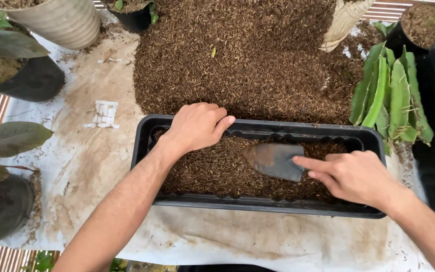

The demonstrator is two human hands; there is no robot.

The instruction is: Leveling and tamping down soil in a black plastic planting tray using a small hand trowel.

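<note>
A long black rectangular planter (258,204) lies across the sheet in front of me, partly filled with brown husk-like potting mix (212,171). My left hand (197,126) rests curled over the planter's far rim at its left end. My right hand (351,176) grips a small grey trowel (274,160), forefinger stretched along the blade. The blade lies flat on the mix inside the planter, pointing left.
A big heap of the same brown mix (237,55) sits behind the planter on a stained white sheet (91,151). Potted plants stand around: a ribbed beige pot (61,20), black pots (31,80) at left, a green cactus-like plant (391,95) at right.
</note>
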